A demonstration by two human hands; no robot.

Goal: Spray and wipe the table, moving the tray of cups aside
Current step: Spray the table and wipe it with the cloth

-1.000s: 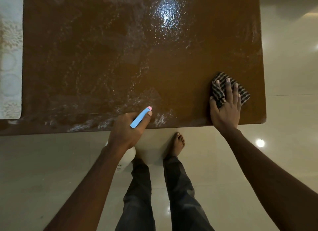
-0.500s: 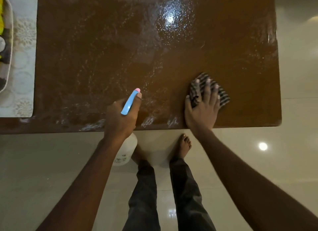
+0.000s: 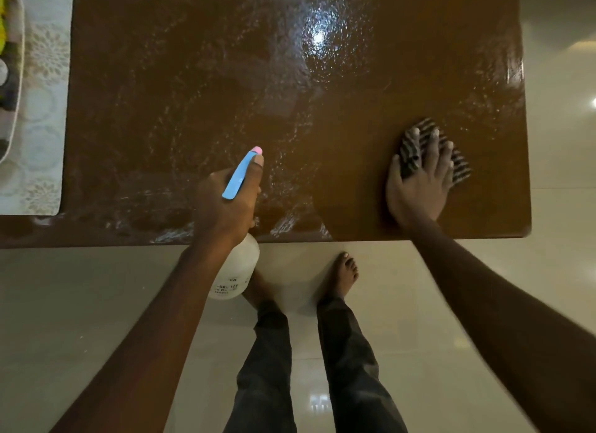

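The brown table (image 3: 225,87) glistens with wet streaks and droplets. My left hand (image 3: 225,203) grips a white spray bottle (image 3: 237,271) with a blue head and pink nozzle, held over the table's near edge and pointing away from me. My right hand (image 3: 419,184) lies flat with spread fingers on a folded checked cloth (image 3: 411,148), pressing it onto the table's right part. A strip of the tray (image 3: 16,77) shows at the far left edge, with its contents mostly cut off.
A pale lace-patterned mat (image 3: 42,116) lies under the tray on the table's left end. The table's right edge (image 3: 525,142) is close to the cloth. My bare feet and dark trousers stand on glossy light floor tiles (image 3: 451,303) below the near edge.
My right hand slid the cloth left, then back toward the table's right part. My left hand lifted the spray bottle forward over the near edge. The tray came into view at the left.
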